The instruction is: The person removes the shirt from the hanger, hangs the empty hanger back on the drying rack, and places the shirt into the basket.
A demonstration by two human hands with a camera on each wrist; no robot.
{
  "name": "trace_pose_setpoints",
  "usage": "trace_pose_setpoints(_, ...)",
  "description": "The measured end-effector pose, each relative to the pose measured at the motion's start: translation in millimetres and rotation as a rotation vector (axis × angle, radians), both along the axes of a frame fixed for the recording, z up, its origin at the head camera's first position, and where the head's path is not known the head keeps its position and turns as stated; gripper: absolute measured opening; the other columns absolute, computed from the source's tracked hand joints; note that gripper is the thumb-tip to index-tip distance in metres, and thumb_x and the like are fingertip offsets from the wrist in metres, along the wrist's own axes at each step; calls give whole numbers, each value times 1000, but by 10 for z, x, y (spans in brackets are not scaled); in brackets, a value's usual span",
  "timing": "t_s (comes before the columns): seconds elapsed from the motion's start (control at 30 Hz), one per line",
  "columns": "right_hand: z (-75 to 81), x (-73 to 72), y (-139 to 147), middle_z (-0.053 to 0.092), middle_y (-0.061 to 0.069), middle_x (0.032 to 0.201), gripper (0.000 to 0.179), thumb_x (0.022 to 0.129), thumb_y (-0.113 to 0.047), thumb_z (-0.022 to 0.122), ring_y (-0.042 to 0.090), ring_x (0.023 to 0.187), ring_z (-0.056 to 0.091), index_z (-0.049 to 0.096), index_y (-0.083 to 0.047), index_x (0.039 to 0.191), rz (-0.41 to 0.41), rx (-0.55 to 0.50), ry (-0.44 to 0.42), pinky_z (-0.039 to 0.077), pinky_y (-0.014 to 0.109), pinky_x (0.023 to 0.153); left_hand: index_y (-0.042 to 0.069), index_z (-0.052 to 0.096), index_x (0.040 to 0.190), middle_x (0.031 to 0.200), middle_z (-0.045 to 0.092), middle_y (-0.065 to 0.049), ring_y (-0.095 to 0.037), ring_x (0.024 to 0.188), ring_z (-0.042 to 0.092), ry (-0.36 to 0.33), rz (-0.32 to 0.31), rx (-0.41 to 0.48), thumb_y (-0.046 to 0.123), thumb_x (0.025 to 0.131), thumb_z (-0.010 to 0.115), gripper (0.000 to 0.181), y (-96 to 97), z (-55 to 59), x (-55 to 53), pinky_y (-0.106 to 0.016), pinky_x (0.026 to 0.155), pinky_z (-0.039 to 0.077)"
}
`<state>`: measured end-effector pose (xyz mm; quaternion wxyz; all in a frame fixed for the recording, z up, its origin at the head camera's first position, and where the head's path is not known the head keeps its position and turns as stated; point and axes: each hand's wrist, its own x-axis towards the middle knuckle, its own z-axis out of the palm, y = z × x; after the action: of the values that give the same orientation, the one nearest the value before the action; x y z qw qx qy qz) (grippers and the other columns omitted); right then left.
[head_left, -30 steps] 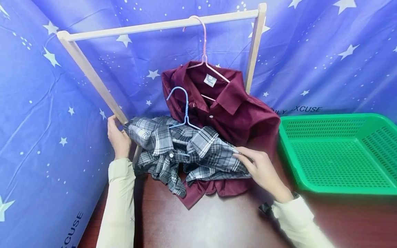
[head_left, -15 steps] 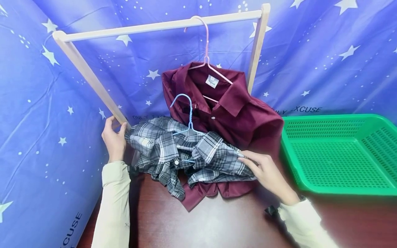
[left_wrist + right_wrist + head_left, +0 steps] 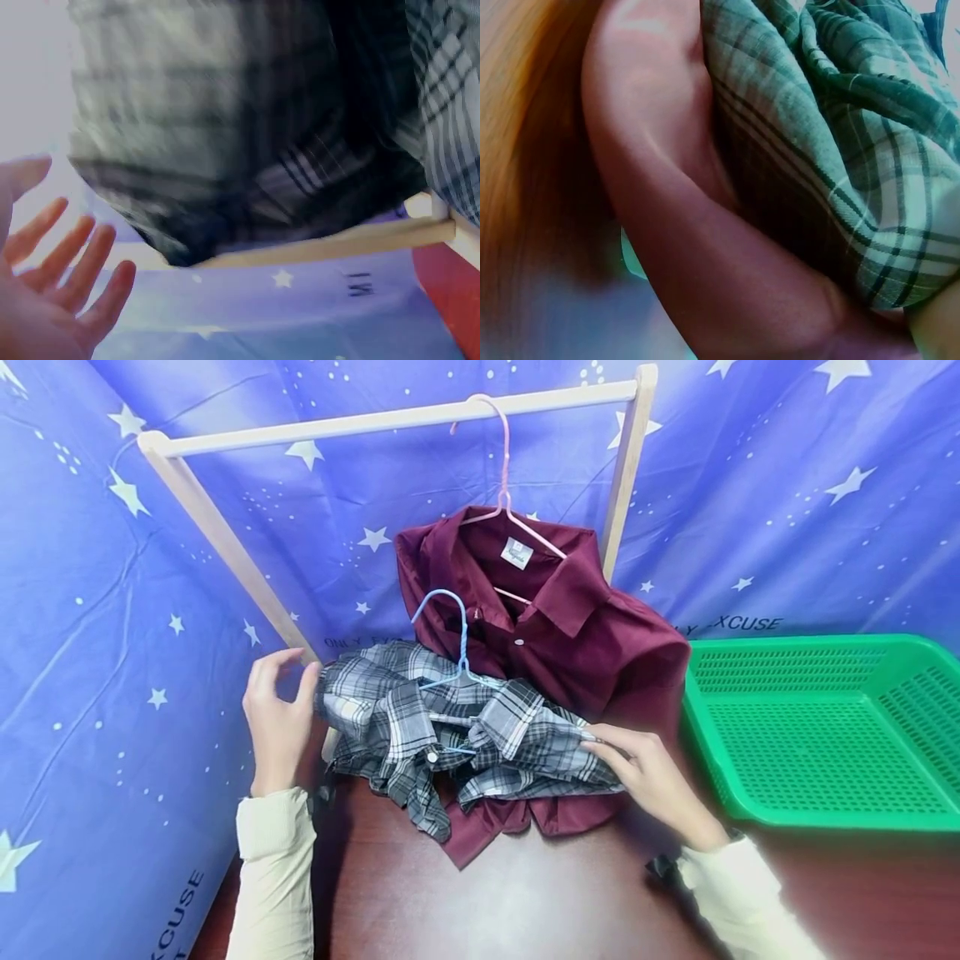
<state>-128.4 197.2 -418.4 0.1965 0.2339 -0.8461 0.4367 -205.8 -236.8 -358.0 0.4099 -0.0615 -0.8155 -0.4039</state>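
Observation:
A grey plaid shirt hangs bunched on a blue hanger, whose hook curves up free of the rack bar. My right hand pinches this shirt at its right shoulder. My left hand stands beside the shirt's left end, thumb and fingers apart. In the left wrist view, that hand has its fingers spread, clear of the plaid cloth. Behind, a maroon shirt hangs from a pink hanger. Plaid folds fill much of the right wrist view.
A wooden rack stands at the back, with the pink hanger hooked over its bar. To the right, a green basket sits on the brown table. A blue star-patterned curtain lies behind and to the left.
My left hand has come off the rack's left post and moved slightly down. The plaid shirt and my right hand have shifted a little right and down in view.

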Motion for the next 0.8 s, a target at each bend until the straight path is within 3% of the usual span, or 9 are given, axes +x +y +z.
trace_pose_setpoints(0.2,-26,-18,3,76,4,98,25,85,6,69,-3,95,65,75,-7,105,13,-9,15,46,9,89,4,71,112,113,69,-12,-26,107,61,21,-186,-129,8,86,75,27,179,24,193,-21,98,40)
trace_pose_setpoints(0.4,-61,-22,17,75,5,97,27,83,8,71,-3,93,64,75,-6,105,11,-22,21,46,8,88,8,69,120,124,66,-8,-24,120,56,-107,-376,-193,11,82,79,40,308,-15,310,-30,108,38)
trace_pose_setpoints(0.57,-82,-34,22,75,4,95,26,83,9,70,-3,91,64,75,-6,104,17,-33,20,45,9,88,10,67,124,126,65,-6,-24,124,54,-186,-389,-251,18,83,79,43,323,-101,344,-40,107,38)
trace_pose_setpoints(0.8,-98,-44,32,72,-1,91,26,83,9,70,-2,84,61,75,-8,101,18,-37,16,46,9,84,14,66,126,126,66,-4,-21,121,59,-286,-438,-219,21,90,72,36,357,-202,389,-34,104,41)
